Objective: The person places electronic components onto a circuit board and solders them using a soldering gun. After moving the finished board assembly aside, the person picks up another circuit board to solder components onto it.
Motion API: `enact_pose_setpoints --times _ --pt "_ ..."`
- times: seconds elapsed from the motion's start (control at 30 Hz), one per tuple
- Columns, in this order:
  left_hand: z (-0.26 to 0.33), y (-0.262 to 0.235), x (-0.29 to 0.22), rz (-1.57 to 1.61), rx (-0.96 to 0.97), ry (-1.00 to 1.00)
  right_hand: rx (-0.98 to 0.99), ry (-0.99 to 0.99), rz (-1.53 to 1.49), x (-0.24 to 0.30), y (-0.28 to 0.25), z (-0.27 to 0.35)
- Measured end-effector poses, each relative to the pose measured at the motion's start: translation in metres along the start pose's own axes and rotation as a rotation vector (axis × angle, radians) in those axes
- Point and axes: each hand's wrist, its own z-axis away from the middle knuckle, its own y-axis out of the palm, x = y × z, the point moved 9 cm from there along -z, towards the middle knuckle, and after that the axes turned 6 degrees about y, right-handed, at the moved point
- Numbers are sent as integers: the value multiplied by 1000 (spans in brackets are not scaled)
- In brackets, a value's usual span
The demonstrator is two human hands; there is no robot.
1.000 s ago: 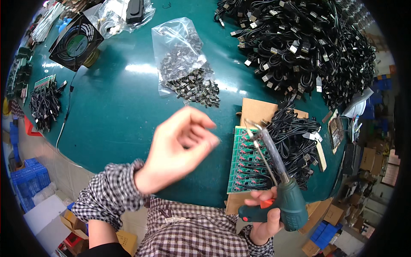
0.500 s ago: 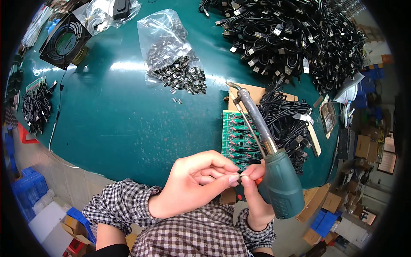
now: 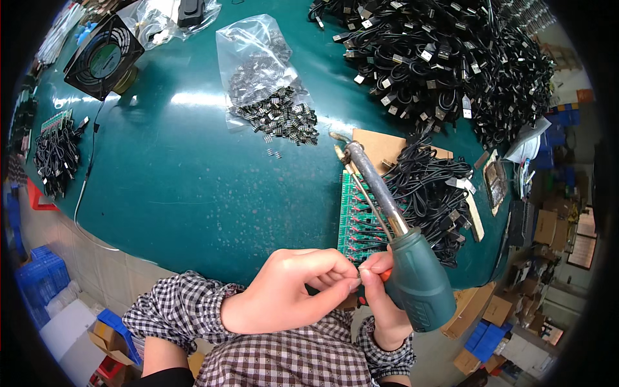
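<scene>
Just above my checked apron, the fingertips of both hands meet. My left hand is closed in a pinch on something too small to make out. My right hand holds a soldering iron with a thick green handle, its metal barrel slanting up and left. The right thumb and finger are also pinched against the left fingertips, beside a small orange-red part. Beyond the hands lies a green circuit board panel with black wires attached in rows, partly hidden by the iron.
A clear plastic bag spills small metal-pinned connectors at the table's middle. Black USB cables are heaped far right, with a smaller cable bundle by the board. At left stand a black fan and wired boards.
Both hands have lowered slightly, still pinched together. The soldering iron's tip has shifted a little left and down in the view. The whole scene has shifted slightly right.
</scene>
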Motion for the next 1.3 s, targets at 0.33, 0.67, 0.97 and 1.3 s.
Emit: enact_pose_setpoints --times 0.33,0.67,0.97,1.3 --pt "2 5 22 267 -76 -84 -12 -29 -91 1 0 -2" --pt "-50 -57 40 7 -153 -181 -203 86 -293 -13 -36 34" --pt "-57 -57 49 -90 -161 -224 -252 176 -282 -40 -54 56" --pt "-58 -55 54 44 -193 -175 -253 240 -255 -50 -52 63"
